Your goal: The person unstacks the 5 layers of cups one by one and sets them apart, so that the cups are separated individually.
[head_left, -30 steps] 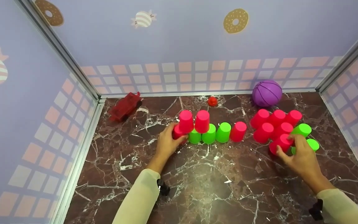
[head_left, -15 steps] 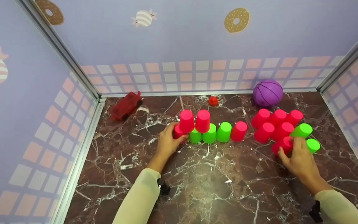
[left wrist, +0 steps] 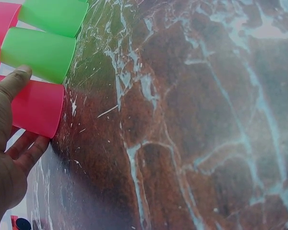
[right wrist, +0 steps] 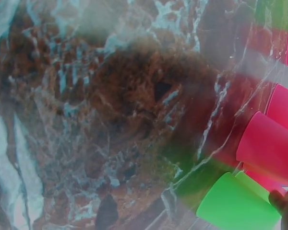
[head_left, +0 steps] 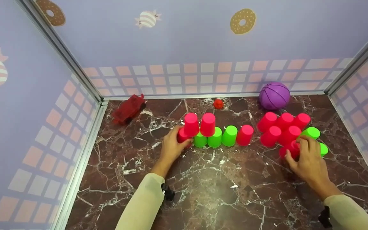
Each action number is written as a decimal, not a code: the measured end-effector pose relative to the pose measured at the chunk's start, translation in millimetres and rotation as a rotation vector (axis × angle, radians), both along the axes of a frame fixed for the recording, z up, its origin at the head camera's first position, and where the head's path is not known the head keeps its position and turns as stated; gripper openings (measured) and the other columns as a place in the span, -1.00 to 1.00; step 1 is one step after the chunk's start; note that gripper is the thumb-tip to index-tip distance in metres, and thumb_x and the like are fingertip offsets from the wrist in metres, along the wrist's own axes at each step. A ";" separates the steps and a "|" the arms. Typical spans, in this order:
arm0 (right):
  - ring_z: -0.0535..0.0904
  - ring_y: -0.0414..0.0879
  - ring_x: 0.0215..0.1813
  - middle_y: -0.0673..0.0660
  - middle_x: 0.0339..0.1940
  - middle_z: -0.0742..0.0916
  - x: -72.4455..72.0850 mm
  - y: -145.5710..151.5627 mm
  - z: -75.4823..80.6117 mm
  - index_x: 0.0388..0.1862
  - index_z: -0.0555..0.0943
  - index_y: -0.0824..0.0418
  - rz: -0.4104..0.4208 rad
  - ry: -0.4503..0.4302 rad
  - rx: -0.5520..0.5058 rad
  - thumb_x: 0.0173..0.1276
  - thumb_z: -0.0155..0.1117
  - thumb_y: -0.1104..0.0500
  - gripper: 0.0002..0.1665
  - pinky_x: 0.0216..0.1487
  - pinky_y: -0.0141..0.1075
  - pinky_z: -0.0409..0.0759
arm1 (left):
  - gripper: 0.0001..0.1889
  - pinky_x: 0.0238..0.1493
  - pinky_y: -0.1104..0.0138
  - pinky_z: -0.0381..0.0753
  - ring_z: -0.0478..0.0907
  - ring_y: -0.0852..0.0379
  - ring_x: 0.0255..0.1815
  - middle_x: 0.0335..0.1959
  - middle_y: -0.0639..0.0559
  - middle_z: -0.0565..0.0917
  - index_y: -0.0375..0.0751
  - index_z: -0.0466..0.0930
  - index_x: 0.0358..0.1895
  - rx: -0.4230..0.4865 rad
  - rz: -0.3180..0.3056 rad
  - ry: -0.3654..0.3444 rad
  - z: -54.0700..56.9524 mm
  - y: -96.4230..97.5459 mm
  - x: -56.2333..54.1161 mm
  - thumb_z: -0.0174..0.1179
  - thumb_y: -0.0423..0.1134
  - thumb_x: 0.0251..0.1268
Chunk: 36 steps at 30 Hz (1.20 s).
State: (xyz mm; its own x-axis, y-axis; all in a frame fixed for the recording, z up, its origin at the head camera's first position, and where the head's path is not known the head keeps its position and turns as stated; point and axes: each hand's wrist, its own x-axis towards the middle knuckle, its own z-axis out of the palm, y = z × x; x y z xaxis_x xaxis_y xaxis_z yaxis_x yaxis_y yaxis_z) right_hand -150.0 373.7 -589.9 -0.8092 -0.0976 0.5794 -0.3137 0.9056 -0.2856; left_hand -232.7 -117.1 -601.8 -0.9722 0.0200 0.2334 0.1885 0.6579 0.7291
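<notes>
My left hand (head_left: 172, 145) grips the pink cup (left wrist: 38, 106) at the left end of a row, thumb on one side and fingers round the other. In the row, green cups (head_left: 229, 136) stand beside it, then another pink cup (head_left: 245, 135). Two upside-down pink cups (head_left: 208, 124) sit on top of the row's left part. My right hand (head_left: 308, 159) holds the front pink cup (head_left: 287, 152) of a cluster on the right between thumb and fingers. A green cup (right wrist: 240, 203) stands right beside it, partly hidden by the hand in the head view.
More pink cups (head_left: 269, 135) crowd behind the right hand, with a green cup (head_left: 311, 132) at their side. A purple ball (head_left: 274, 95) lies against the back wall. A small red object (head_left: 218, 104) and a translucent red toy (head_left: 129, 109) lie farther back on the marbled surface (head_left: 216, 191).
The right hand has shifted slightly, its fingers coming further over the front pink cup, which has moved a little to the right. The left hand and its row look unchanged.
</notes>
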 end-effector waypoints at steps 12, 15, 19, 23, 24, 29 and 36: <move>0.52 0.53 0.29 0.51 0.32 0.63 -34.7 -52.8 30.3 0.31 0.57 0.44 0.146 0.120 -0.033 0.38 0.38 0.05 -0.35 0.33 0.33 0.49 | -0.39 0.24 -0.12 0.73 0.80 -0.20 0.17 0.15 -0.18 0.83 -0.08 0.66 0.26 0.015 0.000 -0.003 0.0 -0.6 0.6 0.69 -0.05 0.18; 0.55 0.49 0.33 0.49 0.34 0.65 -44.8 -76.4 37.5 0.36 0.58 0.43 0.191 0.125 -0.038 0.38 0.42 0.05 -0.31 0.39 0.33 0.49 | -0.39 0.25 -0.11 0.73 0.80 -0.19 0.18 0.16 -0.18 0.83 -0.08 0.66 0.26 0.018 -0.005 0.002 0.3 0.2 0.3 0.69 -0.05 0.17; 0.58 0.45 0.36 0.46 0.38 0.66 -54.6 -106.1 45.1 0.42 0.57 0.42 0.239 0.118 -0.045 0.37 0.48 0.06 -0.26 0.44 0.31 0.51 | -0.38 0.23 -0.11 0.73 0.80 -0.20 0.18 0.15 -0.19 0.82 -0.10 0.66 0.25 0.016 -0.010 0.025 0.3 1.4 -0.2 0.70 -0.06 0.16; 0.61 0.43 0.36 0.45 0.41 0.66 -62.9 -131.9 47.4 0.47 0.55 0.41 0.276 0.110 -0.043 0.38 0.52 0.06 -0.22 0.45 0.27 0.54 | -0.38 0.24 -0.12 0.73 0.79 -0.21 0.18 0.15 -0.21 0.82 -0.12 0.67 0.25 0.011 -0.009 0.038 0.5 1.8 -1.6 0.70 -0.06 0.15; 0.62 0.42 0.37 0.45 0.41 0.67 -65.0 -137.6 47.3 0.48 0.55 0.40 0.285 0.107 -0.042 0.38 0.54 0.06 -0.21 0.46 0.27 0.55 | -0.38 0.25 -0.12 0.73 0.79 -0.22 0.19 0.15 -0.21 0.82 -0.11 0.67 0.25 0.010 -0.008 0.035 0.9 1.8 -1.9 0.70 -0.07 0.15; 0.62 0.41 0.41 0.45 0.41 0.67 -73.1 -161.0 44.8 0.52 0.53 0.37 0.317 0.085 -0.032 0.37 0.59 0.05 -0.16 0.49 0.28 0.56 | -0.38 0.28 -0.12 0.72 0.78 -0.23 0.21 0.16 -0.22 0.82 -0.11 0.66 0.26 0.002 -0.007 0.018 0.3 1.7 -2.6 0.69 -0.07 0.16; 0.65 0.40 0.42 0.46 0.41 0.66 -78.1 -188.8 47.6 0.57 0.48 0.33 0.357 0.037 -0.029 0.43 0.59 -0.02 -0.12 0.46 0.25 0.64 | -0.37 0.29 -0.12 0.71 0.78 -0.23 0.23 0.17 -0.22 0.82 -0.09 0.67 0.27 -0.001 -0.003 0.007 -1.2 0.6 -1.5 0.69 -0.07 0.16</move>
State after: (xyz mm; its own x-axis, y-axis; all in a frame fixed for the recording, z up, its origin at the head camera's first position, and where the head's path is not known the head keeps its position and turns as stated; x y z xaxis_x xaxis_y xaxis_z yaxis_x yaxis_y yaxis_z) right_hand -228.1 184.9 -542.2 -0.7055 -0.3540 0.6140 -0.6196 0.7286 -0.2919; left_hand -234.2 -116.5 -603.0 -0.9705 0.0228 0.2402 0.1955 0.6579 0.7273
